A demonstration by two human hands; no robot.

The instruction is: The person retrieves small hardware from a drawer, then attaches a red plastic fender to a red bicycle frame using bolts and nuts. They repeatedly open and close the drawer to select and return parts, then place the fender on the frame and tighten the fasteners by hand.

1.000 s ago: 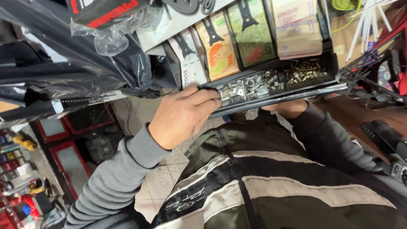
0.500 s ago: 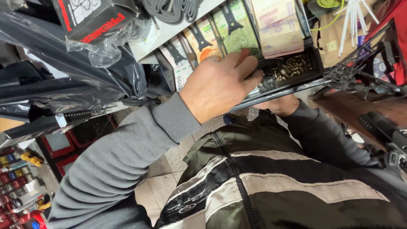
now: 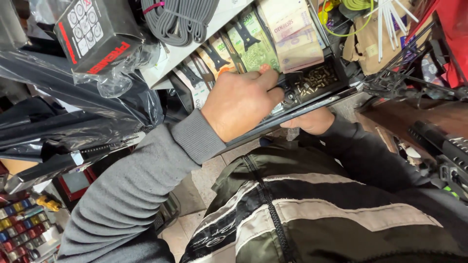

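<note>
Head view: left hand [image 3: 241,104], grey ribbed knit cuff, reaches into a black metal cash drawer [image 3: 312,100] at centre frame, fingers curled narrow over the coin tray; can't tell if it grips anything. Right hand [image 3: 312,122] cups the drawer's underside, holding it. Drawer slots hold paper banknotes [image 3: 253,46], green, orange and pale pink stacks under black spring clips, plus small brass-coloured coins [image 3: 317,78] in the front compartment. Upper left: black cardboard box [image 3: 90,34] with red lettering, wrapped in clear crinkled plastic. Top centre: coiled grey rubber inner tube [image 3: 178,19]. Upper right: white thin rods [image 3: 385,24].
</note>
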